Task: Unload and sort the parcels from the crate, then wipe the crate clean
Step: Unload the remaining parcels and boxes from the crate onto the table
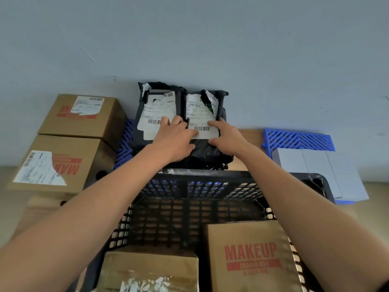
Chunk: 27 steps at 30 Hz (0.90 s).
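A black perforated crate (195, 175) stands in front of me. Inside it are a cardboard box printed MAKEUP (250, 256) at the right and a second cardboard box (151, 268) at the near left. Beyond the crate, against the wall, two black mailer bags with white labels lie side by side, the left bag (156, 106) and the right bag (207, 110). My left hand (174, 140) rests on the bags where they meet. My right hand (226, 137) grips the right bag, fingers along its right edge and thumb at its near side.
Two labelled cardboard boxes are stacked at the left, the upper (84, 116) and the lower (54, 165). A blue slatted tray (124, 144) lies under the bags. At the right, another blue tray (299, 140) holds flat grey boxes (320, 171). A grey wall rises behind.
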Available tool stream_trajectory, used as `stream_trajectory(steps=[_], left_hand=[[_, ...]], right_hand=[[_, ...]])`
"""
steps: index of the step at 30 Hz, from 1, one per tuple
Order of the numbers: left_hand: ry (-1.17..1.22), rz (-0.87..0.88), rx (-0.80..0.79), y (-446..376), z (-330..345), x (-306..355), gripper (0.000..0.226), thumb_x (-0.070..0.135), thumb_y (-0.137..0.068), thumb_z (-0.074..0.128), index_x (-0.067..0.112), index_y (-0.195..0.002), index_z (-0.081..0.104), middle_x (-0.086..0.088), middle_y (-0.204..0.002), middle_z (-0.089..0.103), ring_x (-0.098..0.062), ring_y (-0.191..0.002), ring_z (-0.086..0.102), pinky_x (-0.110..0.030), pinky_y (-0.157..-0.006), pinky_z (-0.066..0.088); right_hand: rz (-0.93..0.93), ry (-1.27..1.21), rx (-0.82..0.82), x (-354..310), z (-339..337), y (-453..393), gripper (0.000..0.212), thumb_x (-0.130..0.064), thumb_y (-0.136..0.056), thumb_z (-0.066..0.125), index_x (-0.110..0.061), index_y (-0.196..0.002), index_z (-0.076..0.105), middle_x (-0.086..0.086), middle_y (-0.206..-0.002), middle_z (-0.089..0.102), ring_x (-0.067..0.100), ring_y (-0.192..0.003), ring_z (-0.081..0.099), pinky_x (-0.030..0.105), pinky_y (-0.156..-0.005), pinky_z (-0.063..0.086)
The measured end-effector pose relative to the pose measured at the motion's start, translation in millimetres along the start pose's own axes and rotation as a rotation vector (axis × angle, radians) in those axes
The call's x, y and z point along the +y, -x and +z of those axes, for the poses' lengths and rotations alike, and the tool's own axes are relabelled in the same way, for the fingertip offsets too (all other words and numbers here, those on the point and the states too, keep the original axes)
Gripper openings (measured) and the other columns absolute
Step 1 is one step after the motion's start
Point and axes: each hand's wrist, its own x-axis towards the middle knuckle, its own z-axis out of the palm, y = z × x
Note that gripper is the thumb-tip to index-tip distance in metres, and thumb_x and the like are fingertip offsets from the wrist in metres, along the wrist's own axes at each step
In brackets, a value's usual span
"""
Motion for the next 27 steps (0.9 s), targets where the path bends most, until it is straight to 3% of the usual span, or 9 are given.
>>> stream_trajectory(steps=[6,12,15,19,25,27], left_hand=[[-0.052,0.012,-0.030,-3.9,1.9,0.0,0.046,0.049,-0.103,0.042,0.035,-0.146,0.051,-0.007,-0.141,0.055,-0.028,-0.138,0.033,-0.051,-0.102,0.028],[-0.070,0.005,-0.064,-2.8,3.3,4.7,0.043,0.045,-0.104,0.039,0.031,-0.144,0.051,-0.009,-0.136,0.054,-0.029,-0.137,0.033,-0.052,-0.103,0.028],[-0.051,-0.006,-0.094,-4.1,-2.6,5.1,0.045,0.045,-0.104,0.040,0.033,-0.146,0.049,-0.009,-0.143,0.051,-0.028,-0.141,0.030,-0.053,-0.105,0.026],[0.025,-0.011,-0.068,6.4,-19.6,4.9,0.044,0.044,-0.103,0.046,0.032,-0.144,0.056,-0.006,-0.153,0.045,-0.027,-0.148,0.025,-0.053,-0.110,0.025],[0.403,0.013,0.270,53.0,-52.0,28.4,0.031,0.036,-0.101,0.057,0.024,-0.127,0.069,0.002,-0.140,0.061,-0.024,-0.133,0.048,-0.047,-0.105,0.041],[0.540,0.033,0.350,73.2,-56.6,40.0,0.029,0.033,-0.100,0.060,0.022,-0.124,0.071,0.003,-0.132,0.066,-0.022,-0.127,0.054,-0.045,-0.102,0.045]], right_hand=[[0.016,0.171,-0.071,-0.7,0.8,-10.8,0.065,-0.024,-0.097,0.062,-0.031,-0.156,0.036,0.004,-0.169,0.017,0.031,-0.144,0.038,0.042,-0.113,0.041],[0.052,0.365,-0.155,-5.5,3.5,-10.2,0.065,-0.032,-0.104,0.050,-0.040,-0.160,0.019,0.007,-0.171,-0.005,0.040,-0.151,0.024,0.058,-0.118,0.030],[0.063,0.447,-0.159,-12.0,-1.7,-5.1,0.064,-0.034,-0.105,0.048,-0.041,-0.160,0.015,0.008,-0.171,0.000,0.040,-0.152,0.020,0.061,-0.118,0.027],[0.055,0.359,-0.095,-23.2,-17.0,14.0,0.063,-0.034,-0.102,0.053,-0.037,-0.159,0.026,0.008,-0.168,0.019,0.036,-0.150,0.026,0.056,-0.119,0.030],[-0.098,0.071,0.097,-31.9,-36.1,91.6,0.053,-0.034,-0.102,0.056,-0.030,-0.153,0.045,0.003,-0.162,0.036,0.022,-0.148,0.033,0.028,-0.112,0.027],[-0.122,-0.025,0.160,-30.8,-38.9,124.2,0.050,-0.033,-0.101,0.058,-0.030,-0.150,0.049,-0.001,-0.161,0.040,0.015,-0.149,0.033,0.027,-0.116,0.025]])
